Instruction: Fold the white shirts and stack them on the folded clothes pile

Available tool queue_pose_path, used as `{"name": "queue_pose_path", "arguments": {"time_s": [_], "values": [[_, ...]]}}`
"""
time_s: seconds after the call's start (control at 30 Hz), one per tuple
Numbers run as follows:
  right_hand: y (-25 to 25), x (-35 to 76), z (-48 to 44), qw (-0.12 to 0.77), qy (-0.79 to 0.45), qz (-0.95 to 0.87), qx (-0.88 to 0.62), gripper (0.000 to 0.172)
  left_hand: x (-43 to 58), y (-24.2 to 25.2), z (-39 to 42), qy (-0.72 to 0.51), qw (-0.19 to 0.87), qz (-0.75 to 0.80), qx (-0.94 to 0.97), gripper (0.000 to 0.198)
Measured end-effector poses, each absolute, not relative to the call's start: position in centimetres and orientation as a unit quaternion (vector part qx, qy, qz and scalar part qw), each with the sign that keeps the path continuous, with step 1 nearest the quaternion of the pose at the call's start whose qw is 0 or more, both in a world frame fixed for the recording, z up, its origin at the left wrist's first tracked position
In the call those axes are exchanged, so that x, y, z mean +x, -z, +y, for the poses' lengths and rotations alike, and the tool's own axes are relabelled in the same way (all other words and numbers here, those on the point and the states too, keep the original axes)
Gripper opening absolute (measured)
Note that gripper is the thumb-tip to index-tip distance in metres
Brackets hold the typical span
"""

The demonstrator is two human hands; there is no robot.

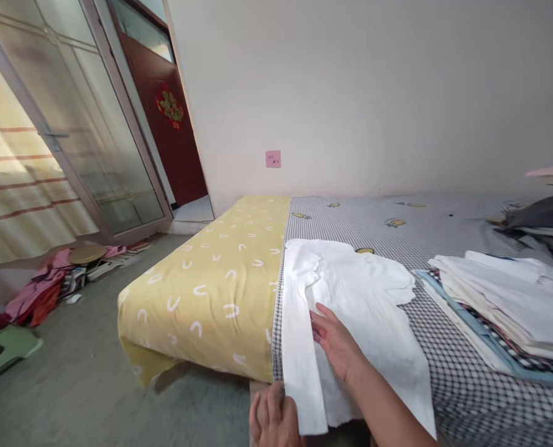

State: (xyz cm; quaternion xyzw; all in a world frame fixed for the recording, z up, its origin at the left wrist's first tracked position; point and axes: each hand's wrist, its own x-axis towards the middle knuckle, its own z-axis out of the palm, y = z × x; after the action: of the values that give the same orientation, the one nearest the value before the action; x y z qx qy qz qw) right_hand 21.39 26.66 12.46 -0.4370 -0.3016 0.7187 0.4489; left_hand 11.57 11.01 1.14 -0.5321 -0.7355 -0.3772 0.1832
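Note:
A white shirt [365, 292] lies spread at the edge of the checked bed cover, with its left side turned over in a long narrow flap [299, 347]. Low in the head view, my left hand [276, 417] has its fingers curled at the lower left edge of this flap; its fingertips are partly hidden. My right hand [335, 341] rests on the shirt, fingers loosely extended and touching the flap's inner edge. To the right sits a stack of folded clothes [504, 310], white on top with blue and checked layers below.
A yellow patterned cloth [211, 279] covers the bed's left part. The grey checked sheet [463, 347] lies under the shirt. Dark items [542, 214] are piled at far right. Clothes [48, 282] and a green stool [10, 347] are on the floor at left, near a glass door [90, 124].

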Motion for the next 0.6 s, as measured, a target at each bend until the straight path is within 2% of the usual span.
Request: {"name": "queue_pose_path", "arguments": {"time_s": [0.13,0.23,0.3,0.47,0.6], "values": [[-11.0,22.1,20.8,0.367,-0.748,-0.334,-0.44,0.074,11.3,-2.7,9.8,0.361,0.151,-0.774,-0.497,0.027],[-8.5,21.5,17.8,0.32,-0.77,-0.363,-0.415,0.074,11.3,-3.9,9.5,0.342,0.136,-0.785,-0.498,0.03],[-6.4,20.9,16.6,0.276,-0.757,-0.398,-0.439,0.067,11.5,-4.1,9.0,0.327,0.108,-0.784,-0.516,0.034],[-2.1,21.0,15.5,0.162,-0.719,-0.429,-0.522,0.047,11.2,-1.7,7.5,0.263,-0.055,-0.839,-0.473,0.036],[-0.9,22.7,14.9,0.149,-0.72,-0.436,-0.519,0.045,9.5,0.6,7.4,0.357,-0.159,-0.846,-0.363,0.039]]}}
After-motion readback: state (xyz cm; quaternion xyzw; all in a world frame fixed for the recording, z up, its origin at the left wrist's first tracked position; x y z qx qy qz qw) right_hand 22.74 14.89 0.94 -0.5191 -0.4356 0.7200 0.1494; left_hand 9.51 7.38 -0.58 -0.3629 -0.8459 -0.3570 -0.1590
